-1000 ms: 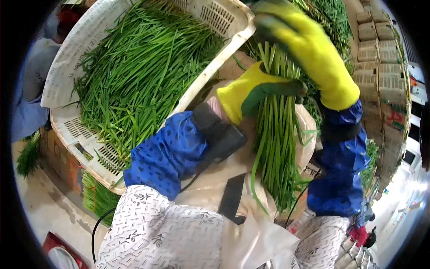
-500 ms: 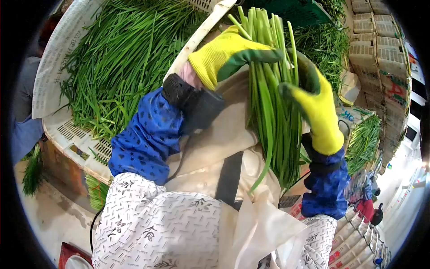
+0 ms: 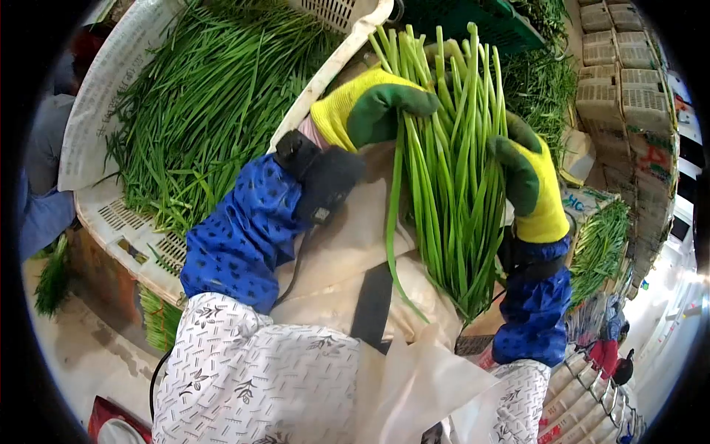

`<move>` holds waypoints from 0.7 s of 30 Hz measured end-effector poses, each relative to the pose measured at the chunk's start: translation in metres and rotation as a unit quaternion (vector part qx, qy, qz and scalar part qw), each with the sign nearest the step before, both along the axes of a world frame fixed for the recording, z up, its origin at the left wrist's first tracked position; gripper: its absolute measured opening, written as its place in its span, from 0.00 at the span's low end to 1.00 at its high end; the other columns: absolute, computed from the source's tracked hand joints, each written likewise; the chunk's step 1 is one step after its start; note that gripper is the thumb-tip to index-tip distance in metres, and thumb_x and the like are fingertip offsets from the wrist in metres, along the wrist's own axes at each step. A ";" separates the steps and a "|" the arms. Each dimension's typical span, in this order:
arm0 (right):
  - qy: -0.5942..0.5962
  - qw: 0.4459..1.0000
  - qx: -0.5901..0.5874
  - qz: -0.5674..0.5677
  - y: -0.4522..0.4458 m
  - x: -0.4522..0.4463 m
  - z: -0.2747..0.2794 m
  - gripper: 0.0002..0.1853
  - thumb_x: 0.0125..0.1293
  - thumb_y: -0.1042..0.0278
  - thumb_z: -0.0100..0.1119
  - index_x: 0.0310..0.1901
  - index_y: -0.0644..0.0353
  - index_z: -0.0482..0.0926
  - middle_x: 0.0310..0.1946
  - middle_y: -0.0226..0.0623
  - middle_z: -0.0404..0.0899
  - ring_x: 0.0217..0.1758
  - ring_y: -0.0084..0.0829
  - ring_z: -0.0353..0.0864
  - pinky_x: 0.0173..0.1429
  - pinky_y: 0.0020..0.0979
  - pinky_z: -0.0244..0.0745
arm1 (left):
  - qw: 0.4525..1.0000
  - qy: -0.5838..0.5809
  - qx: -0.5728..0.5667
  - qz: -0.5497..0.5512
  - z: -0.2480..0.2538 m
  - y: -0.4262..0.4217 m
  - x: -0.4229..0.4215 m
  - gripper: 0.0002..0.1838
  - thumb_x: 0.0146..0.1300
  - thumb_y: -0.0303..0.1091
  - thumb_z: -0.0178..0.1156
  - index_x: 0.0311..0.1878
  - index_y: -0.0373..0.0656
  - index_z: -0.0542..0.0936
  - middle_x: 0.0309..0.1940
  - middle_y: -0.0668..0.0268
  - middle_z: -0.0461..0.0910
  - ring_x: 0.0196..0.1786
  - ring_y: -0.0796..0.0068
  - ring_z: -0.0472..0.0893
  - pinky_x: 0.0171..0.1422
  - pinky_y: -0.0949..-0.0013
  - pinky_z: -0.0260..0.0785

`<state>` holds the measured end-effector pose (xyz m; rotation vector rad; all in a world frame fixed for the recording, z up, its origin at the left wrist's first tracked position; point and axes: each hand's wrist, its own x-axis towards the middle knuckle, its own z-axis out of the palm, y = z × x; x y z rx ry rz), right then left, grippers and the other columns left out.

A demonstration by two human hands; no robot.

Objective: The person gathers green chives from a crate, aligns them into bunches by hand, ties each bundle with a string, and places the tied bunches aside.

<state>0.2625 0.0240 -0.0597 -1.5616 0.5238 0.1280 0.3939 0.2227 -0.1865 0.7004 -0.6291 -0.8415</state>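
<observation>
A loose bunch of garlic chives [image 3: 455,177], pale stems upward and long flat green leaves hanging down, spreads in front of my apron. My left hand [image 3: 377,111], in a yellow glove with a green palm, is closed on the bunch's left side near the stems. Its thumb lies across the outer stalks and its other fingers are hidden behind. On the right side, my right hand [image 3: 529,174], gloved the same way, grips the edge of the bunch, its fingers partly behind the stalks. One long leaf dangles apart at the left.
A large white plastic basket [image 3: 85,148] heaped with chives [image 3: 222,111] stands at the left. A green crate [image 3: 473,26] lies beyond the bunch. More greens [image 3: 603,240] sit at the right, near stacked crates [image 3: 621,89]. Another person's clothed leg [image 3: 48,148] shows far left.
The bunch has fanned out wider, its stem ends now more spread. My right hand has moved slightly down and outward, and now touches the bunch's right edge.
</observation>
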 end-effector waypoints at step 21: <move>-0.045 0.708 -0.679 0.188 0.086 -0.005 0.010 0.33 0.54 0.61 0.66 0.60 0.66 0.67 0.43 0.52 0.76 0.45 0.51 0.78 0.49 0.41 0.73 | 0.986 0.164 0.005 0.013 0.064 -0.029 -0.024 0.21 0.61 0.35 0.66 0.55 0.37 0.74 0.48 0.61 0.80 0.50 0.72 0.80 0.56 0.70 0.72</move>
